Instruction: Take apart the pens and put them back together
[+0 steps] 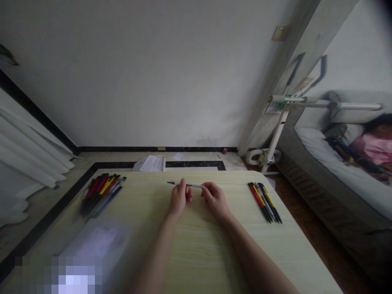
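A slim pen (196, 185), pale with a dark tip at its left end, lies level between my two hands above the far middle of the table. My left hand (180, 197) is closed round its left part, thumb on top. At the other end, the fingertips of my right hand (216, 198) pinch it. To the left lies a pile of pens (102, 190) in red, yellow, black, clear and blue. On the right, several pens (265, 202) in red, yellow, black and clear rest side by side, apart from my right hand.
The pens lie on a light wood table (196, 253). A blurred clear plastic bag (94, 241) is at its left front. Beyond stand papers (150, 163) on the floor and a white exercise frame (277, 136). A couch (312, 147) with a person on it is at right.
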`<state>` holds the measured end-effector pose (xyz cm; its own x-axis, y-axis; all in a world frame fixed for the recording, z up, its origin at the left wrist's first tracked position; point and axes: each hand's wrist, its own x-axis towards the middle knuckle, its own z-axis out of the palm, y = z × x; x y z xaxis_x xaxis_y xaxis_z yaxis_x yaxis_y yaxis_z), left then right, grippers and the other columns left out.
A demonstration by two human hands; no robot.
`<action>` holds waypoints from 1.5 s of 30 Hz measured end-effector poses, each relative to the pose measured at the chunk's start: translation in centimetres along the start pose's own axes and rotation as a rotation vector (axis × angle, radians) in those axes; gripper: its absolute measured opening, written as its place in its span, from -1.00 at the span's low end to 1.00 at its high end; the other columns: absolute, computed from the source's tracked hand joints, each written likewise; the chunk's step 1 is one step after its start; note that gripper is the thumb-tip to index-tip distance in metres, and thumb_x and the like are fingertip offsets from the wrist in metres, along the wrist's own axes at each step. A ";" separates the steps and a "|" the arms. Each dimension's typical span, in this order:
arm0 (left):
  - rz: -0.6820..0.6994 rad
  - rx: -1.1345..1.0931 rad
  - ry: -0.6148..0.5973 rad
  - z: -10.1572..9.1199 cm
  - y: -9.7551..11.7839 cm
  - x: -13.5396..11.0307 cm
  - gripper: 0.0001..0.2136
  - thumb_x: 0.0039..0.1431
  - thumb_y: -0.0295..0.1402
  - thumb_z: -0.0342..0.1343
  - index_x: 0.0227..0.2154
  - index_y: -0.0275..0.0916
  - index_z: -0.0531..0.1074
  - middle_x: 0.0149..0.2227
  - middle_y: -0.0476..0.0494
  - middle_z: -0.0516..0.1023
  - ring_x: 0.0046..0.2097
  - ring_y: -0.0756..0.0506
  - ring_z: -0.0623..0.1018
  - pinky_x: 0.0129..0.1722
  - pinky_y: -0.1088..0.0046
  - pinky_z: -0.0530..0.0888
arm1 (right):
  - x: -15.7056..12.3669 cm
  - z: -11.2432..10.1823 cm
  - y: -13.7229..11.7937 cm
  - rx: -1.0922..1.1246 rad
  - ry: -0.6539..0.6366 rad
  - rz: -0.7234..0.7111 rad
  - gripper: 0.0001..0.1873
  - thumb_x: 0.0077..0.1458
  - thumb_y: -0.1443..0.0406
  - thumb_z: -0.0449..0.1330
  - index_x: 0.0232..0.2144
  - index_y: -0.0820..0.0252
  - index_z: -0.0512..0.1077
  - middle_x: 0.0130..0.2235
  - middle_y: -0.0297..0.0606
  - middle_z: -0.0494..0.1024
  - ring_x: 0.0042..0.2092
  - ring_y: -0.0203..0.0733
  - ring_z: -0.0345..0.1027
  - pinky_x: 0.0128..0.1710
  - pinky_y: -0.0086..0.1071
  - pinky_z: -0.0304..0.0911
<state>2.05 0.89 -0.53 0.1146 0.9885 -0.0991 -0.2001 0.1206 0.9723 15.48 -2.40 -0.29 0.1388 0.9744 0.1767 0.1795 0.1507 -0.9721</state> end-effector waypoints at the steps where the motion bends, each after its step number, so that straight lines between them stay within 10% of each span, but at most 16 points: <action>1: 0.001 0.001 -0.001 0.0 0.0 0.0 -0.57 0.01 0.02 -0.14 -0.70 -0.25 0.11 -0.72 0.02 0.29 -0.71 0.08 0.27 -0.70 0.57 0.18 | 0.0 0.0 0.0 0.001 -0.001 -0.001 -0.72 0.02 0.12 0.03 -0.37 0.24 0.33 -0.55 -0.34 0.37 -0.55 -0.35 0.18 -0.57 -0.49 0.10; 45: -0.001 0.004 0.010 0.0 0.0 0.0 -0.58 0.03 0.00 -0.15 -0.70 -0.24 0.11 -0.72 0.03 0.29 -0.70 0.07 0.27 -0.69 0.57 0.18 | 0.0 -0.2 -0.2 -0.072 0.013 -0.011 -0.67 0.08 0.11 -0.05 -0.53 0.22 0.31 -0.59 -0.35 0.35 -0.58 -0.36 0.14 -0.58 -0.50 0.07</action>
<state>2.03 0.89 -0.56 0.1050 0.9892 -0.1025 -0.1962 0.1216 0.9730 15.65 -2.48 -0.01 0.1489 0.9704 0.1902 0.2505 0.1490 -0.9566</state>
